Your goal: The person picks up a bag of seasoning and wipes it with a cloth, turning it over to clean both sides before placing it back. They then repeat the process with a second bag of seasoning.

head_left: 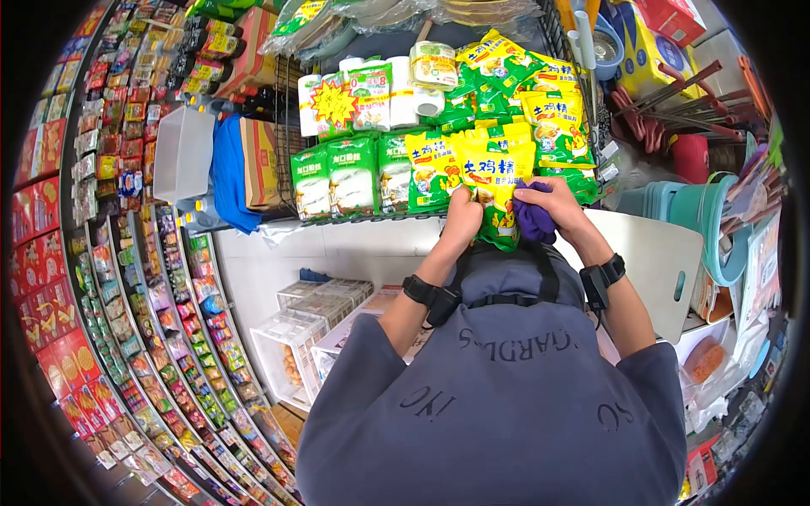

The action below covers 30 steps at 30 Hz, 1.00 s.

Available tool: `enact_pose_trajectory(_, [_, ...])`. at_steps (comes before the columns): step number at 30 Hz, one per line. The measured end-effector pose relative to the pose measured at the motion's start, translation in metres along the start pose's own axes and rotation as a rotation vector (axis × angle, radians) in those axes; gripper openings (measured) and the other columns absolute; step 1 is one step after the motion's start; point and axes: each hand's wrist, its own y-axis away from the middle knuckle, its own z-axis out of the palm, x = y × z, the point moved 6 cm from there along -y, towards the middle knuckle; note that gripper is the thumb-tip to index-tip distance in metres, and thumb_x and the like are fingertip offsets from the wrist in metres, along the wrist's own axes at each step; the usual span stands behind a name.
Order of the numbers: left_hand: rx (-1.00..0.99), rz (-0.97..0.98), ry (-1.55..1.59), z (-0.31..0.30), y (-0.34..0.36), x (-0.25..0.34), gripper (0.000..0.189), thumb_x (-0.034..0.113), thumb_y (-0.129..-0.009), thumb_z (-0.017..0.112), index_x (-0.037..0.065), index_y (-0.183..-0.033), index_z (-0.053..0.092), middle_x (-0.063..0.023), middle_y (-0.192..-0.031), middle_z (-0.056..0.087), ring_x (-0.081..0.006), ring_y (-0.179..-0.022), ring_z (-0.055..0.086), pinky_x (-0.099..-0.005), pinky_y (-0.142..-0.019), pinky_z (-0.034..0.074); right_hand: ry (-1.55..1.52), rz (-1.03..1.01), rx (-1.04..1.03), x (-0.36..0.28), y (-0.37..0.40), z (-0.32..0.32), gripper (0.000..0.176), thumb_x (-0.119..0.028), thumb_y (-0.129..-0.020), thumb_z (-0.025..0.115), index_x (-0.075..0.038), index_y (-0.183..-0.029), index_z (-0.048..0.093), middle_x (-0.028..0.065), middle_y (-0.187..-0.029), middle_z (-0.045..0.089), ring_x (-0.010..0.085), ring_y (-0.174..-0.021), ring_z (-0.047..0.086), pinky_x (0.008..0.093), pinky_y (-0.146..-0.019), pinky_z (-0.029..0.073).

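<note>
In the head view, the black wire rack (359, 218) stood ahead of the person, and a yellow-and-green bag (498, 164) was held upright at its front edge, its lower end hanging in front of the rim. The left hand (462, 219) was closed on the bag's left side, while the right hand (561, 202) was curled around a purple cloth (535, 215) against the bag's right side; whether those fingers also gripped the bag, I could not tell. Inside the rack, green-and-white packets (350, 179) stood along the front left, white rolls (403, 101) lay behind them, and more yellow-and-green bags (557, 126) filled the right end. Left of the rack were a cardboard box (260, 160) and a blue bag (232, 177); well to its right stood a teal bucket (717, 223)
</note>
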Motion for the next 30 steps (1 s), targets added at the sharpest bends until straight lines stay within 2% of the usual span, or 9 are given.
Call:
enact_pose_trajectory(3, [-0.12,-0.068,-0.086,-0.016,0.008,0.015,0.047,-0.009,-0.078,0.043,-0.007,-0.119,0.065,-0.0144,-0.113,0.071,-0.0229,-0.099,0.066,-0.0334,-0.085,0.052,0.083,0.007,-0.002,0.006,-0.013,0.01,0.022,-0.017,-0.09,0.08,0.003,-0.099,0.076,0.0088,-0.092,0.077,0.0137,-0.08,0.072,0.0274,-0.075,0.056])
enact_pose_trajectory(7, [-0.124,0.099,-0.205,-0.065,0.01,0.027,0.045,0.0,-0.087,0.055,-0.006,-0.131,0.062,-0.014,-0.12,0.07,-0.0241,-0.113,0.064,-0.0339,-0.1,0.048,0.106,-0.023,0.016,-0.001,-0.036,0.04,0.023,-0.017,-0.089,0.08,0.003,-0.1,0.076,0.009,-0.09,0.077,0.0144,-0.077,0.072,0.0275,-0.073,0.056])
enact_pose_trajectory(8, [-0.045,0.127,-0.313,-0.078,0.017,0.038,0.04,0.011,-0.1,0.057,-0.005,-0.136,0.06,-0.0104,-0.124,0.07,-0.0193,-0.115,0.062,-0.0315,-0.101,0.046,0.098,-0.021,0.034,-0.005,-0.042,0.049,0.024,-0.018,-0.089,0.08,0.003,-0.1,0.076,0.0091,-0.09,0.077,0.0146,-0.077,0.072,0.0275,-0.071,0.056])
enact_pose_trajectory(12, [-0.187,0.095,-0.139,-0.123,-0.002,0.029,0.042,0.028,-0.114,0.045,-0.005,-0.132,0.063,-0.0054,-0.122,0.069,-0.0091,-0.109,0.059,-0.0274,-0.096,0.047,0.203,-0.052,0.066,-0.015,-0.075,0.078,0.026,-0.019,-0.088,0.079,0.005,-0.097,0.077,0.0103,-0.089,0.077,0.0153,-0.075,0.072,0.0284,-0.07,0.057])
enact_pose_trajectory(17, [-0.133,0.094,-0.066,-0.163,-0.024,0.014,0.044,0.029,-0.114,0.042,-0.007,-0.131,0.063,-0.0057,-0.12,0.071,-0.0089,-0.104,0.06,-0.0288,-0.092,0.05,0.382,-0.086,0.129,-0.008,-0.121,0.098,0.033,-0.022,-0.083,0.083,0.006,-0.098,0.077,0.0096,-0.088,0.077,0.0163,-0.074,0.072,0.0292,-0.068,0.056])
enact_pose_trajectory(19, [-0.176,-0.103,0.272,-0.17,-0.033,-0.01,0.045,0.029,-0.114,0.042,-0.006,-0.132,0.063,-0.0055,-0.122,0.071,-0.0116,-0.107,0.063,-0.0299,-0.096,0.05,0.429,-0.077,0.17,-0.003,-0.133,0.099,0.03,-0.022,-0.085,0.082,0.005,-0.095,0.077,0.0076,-0.086,0.076,0.0122,-0.071,0.068,0.0273,-0.066,0.053])
enact_pose_trajectory(23, [-0.292,-0.31,0.296,-0.174,-0.043,-0.044,0.044,0.03,-0.114,0.043,-0.004,-0.131,0.063,-0.0097,-0.126,0.07,-0.0151,-0.106,0.069,-0.0312,-0.09,0.056,0.754,-0.03,0.235,-0.001,-0.15,0.093,0.037,-0.031,-0.078,0.085,0.004,-0.088,0.078,0.0101,-0.079,0.075,0.0162,-0.067,0.069,0.031,-0.065,0.054])
enact_pose_trajectory(27, [-0.385,-0.343,-0.438,-0.199,-0.06,-0.058,0.041,0.032,-0.104,0.059,-0.007,-0.114,0.07,-0.0141,-0.099,0.076,-0.0175,-0.086,0.074,-0.0306,-0.074,0.058,0.985,0.001,0.282,0.026,-0.169,0.07,0.045,-0.04,-0.072,0.084,0.003,-0.084,0.078,0.0161,-0.075,0.074,0.0241,-0.067,0.071,0.0365,-0.067,0.055])
enact_pose_trajectory(30, [-0.221,-0.116,-0.508,-0.219,-0.076,-0.042,0.045,0.034,-0.097,0.07,-0.009,-0.111,0.071,-0.0182,-0.093,0.076,-0.0218,-0.079,0.074,-0.034,-0.07,0.058,0.985,0.015,0.348,0.029,-0.162,0.074,0.047,-0.043,-0.072,0.082,0.002,-0.086,0.079,0.0199,-0.08,0.075,0.0308,-0.073,0.073,0.0412,-0.071,0.057])
